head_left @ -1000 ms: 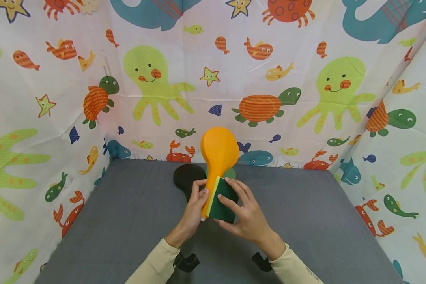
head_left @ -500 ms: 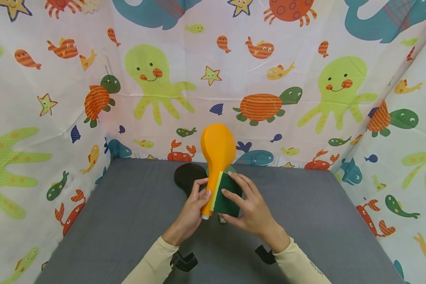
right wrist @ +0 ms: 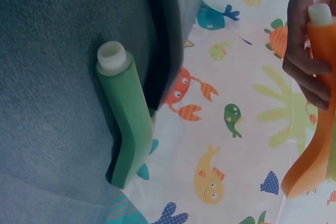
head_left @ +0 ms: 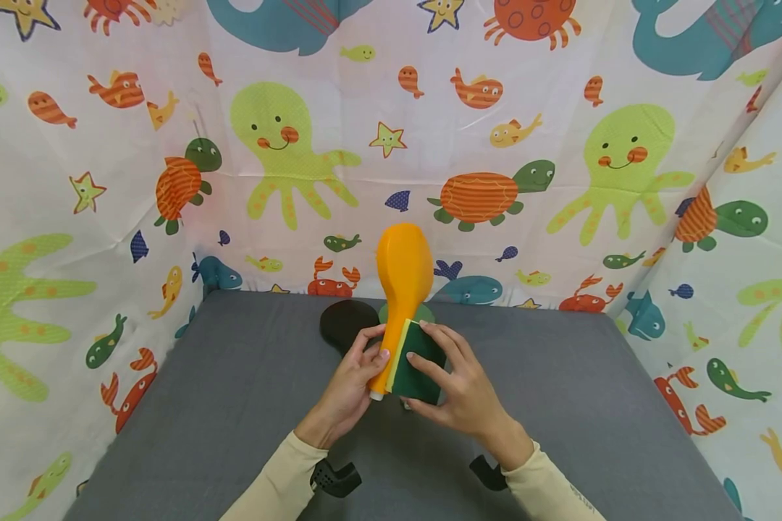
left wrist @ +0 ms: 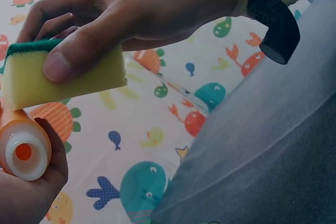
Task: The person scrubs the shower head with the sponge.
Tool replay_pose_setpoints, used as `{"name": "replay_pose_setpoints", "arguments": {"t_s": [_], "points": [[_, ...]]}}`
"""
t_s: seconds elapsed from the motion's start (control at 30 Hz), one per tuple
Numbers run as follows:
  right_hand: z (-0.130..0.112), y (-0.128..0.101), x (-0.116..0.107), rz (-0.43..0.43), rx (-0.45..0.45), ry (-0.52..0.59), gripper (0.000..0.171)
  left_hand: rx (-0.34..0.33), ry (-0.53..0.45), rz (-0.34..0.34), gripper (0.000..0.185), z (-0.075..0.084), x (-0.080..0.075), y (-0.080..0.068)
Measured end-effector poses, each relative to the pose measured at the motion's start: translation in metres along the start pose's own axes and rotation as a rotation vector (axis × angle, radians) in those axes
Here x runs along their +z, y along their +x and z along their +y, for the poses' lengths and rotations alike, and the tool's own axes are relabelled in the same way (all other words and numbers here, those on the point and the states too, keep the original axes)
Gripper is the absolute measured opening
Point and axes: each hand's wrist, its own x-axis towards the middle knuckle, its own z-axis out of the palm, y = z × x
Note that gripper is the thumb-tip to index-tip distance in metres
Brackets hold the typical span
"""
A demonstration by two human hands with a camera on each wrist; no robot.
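My left hand grips the narrow handle of an orange spoon-shaped thing, its broad rounded end upward. The handle's lower end carries a white hollow tip, seen end-on in the left wrist view, where the left hand's fingers wrap the orange handle. My right hand pinches a sponge, green on one face and yellow on the other. The yellow face lies against the right side of the handle. In the left wrist view the right thumb presses into the sponge's yellow side.
On the grey tabletop behind the hands lie a black thing and a green thing of like shape, both with white hollow tips. A white cloth printed with sea animals rises at the back and both sides.
The sponge has shifted a little up and right, then slightly down along the handle. The orange thing has risen slightly and turned, its rounded end looking narrower. Both hands keep their hold.
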Motion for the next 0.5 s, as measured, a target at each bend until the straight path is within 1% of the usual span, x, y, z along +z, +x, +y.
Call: {"name": "replay_pose_setpoints", "arguments": {"t_s": [0.33,0.5], "points": [[-0.0072,-0.0059,0.0039,-0.002,-0.012,-0.003,0.051,0.002,0.001,0.029,0.041,-0.0017,0.0006,0.0012],[-0.0034,-0.0038,-0.0001,-0.013,0.013,-0.013,0.052,-0.015,-0.010,0.006,0.043,-0.0021,0.0004,0.0008]]}}
